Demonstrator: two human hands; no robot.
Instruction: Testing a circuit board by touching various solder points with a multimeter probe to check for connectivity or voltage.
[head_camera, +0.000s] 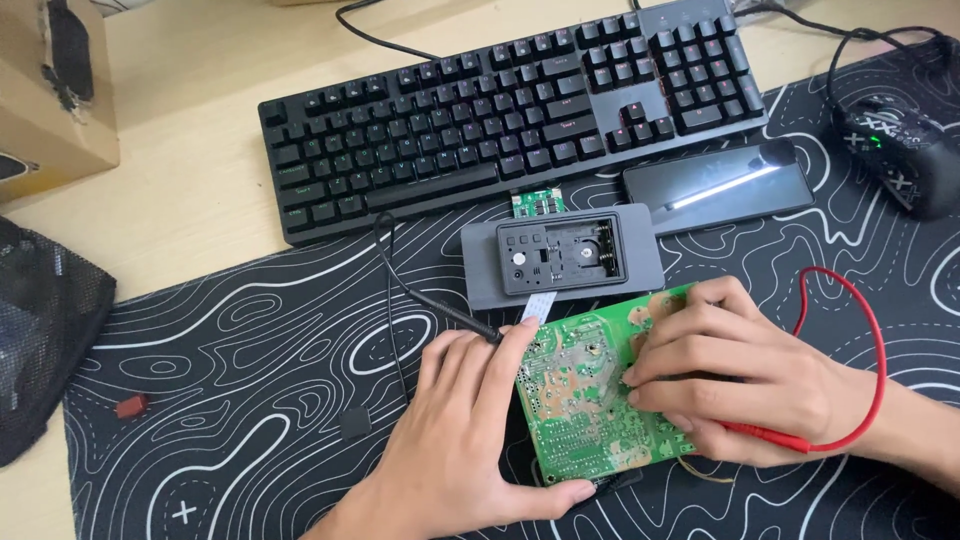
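Green rectangular circuit board (585, 400), lower centre, solder side up. Left hand (470, 430) fingers curled around slim black probe (440, 310) at the board's edge; right hand (735, 375) pinching red-leaded probe (770, 435). Best: keep board braced, tips steady on single pads.

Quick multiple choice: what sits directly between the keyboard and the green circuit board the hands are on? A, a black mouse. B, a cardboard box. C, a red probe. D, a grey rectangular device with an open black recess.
D: the grey rectangular device lies just below the keyboard and just above the green circuit board.
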